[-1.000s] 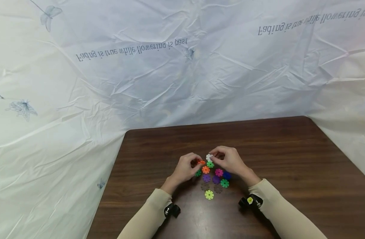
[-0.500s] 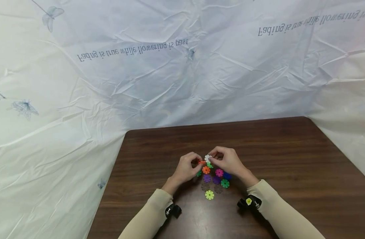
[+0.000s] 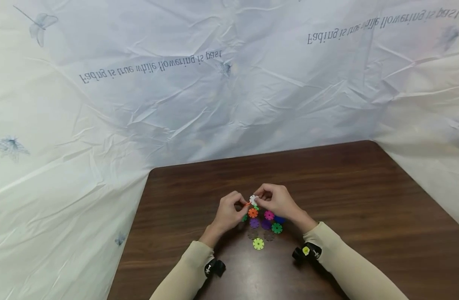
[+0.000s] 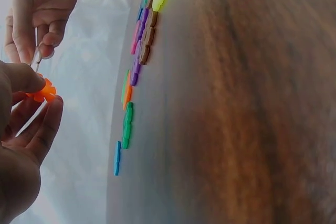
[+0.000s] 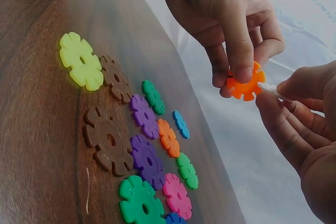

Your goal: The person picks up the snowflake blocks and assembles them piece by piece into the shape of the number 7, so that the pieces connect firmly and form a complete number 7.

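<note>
My left hand [image 3: 229, 211] pinches an orange notched plastic disc [image 5: 247, 83] between thumb and fingers, above the table. Close beside it, my right hand [image 3: 279, 203] pinches a white disc [image 3: 253, 200] of the same kind. In the right wrist view the white disc's edge meets the orange one's rim at a notch; whether it sits inside the slot I cannot tell. The two discs stand at an angle to each other. Fingertips hide part of both. Below the hands lie loose discs, among them a yellow one [image 5: 81, 61] and a pink one [image 5: 177, 196].
More flat discs lie on the brown wooden table [image 3: 345, 208]: purple [image 5: 144, 116], brown [image 5: 107, 141], green [image 5: 140, 201], orange [image 5: 168, 138] and blue [image 5: 181, 125]. A white printed sheet [image 3: 199, 104] hangs behind the table. Each wrist carries a black camera.
The white disc in my right hand has moved left until it meets the orange disc in my left hand. The head view has shifted slightly, while the table discs stay put.
</note>
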A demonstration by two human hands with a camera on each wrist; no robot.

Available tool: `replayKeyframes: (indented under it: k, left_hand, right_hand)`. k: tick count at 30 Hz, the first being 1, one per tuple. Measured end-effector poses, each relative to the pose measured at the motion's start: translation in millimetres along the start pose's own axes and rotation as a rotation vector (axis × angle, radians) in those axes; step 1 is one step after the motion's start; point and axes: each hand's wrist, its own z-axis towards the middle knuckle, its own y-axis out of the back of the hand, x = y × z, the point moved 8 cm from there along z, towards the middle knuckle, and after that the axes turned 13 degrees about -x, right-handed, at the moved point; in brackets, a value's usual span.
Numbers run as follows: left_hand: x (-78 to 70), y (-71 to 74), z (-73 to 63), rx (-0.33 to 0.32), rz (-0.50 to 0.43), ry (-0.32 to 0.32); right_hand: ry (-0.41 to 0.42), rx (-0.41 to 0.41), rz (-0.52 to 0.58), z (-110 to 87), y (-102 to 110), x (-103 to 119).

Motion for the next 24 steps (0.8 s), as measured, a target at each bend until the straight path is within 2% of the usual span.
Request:
replayKeyframes:
  k: [6, 14, 24]
  left_hand:
    - [0.0, 4.2, -1.0, -0.008, 0.02, -0.007]
    - [-3.7, 2.3, 1.3, 0.027, 0.024, -0.011]
    - [-4.7, 9.7, 2.6, -0.012, 0.014, -0.022]
  right_hand:
    - [0.013, 0.006, -0.002, 0.8, -5.1, 0.8]
    - [0.011, -0.022, -0.003, 0.5, -3.5, 1.0]
    - [0.002, 0.004, 0.036, 3.1, -9.2, 1.5]
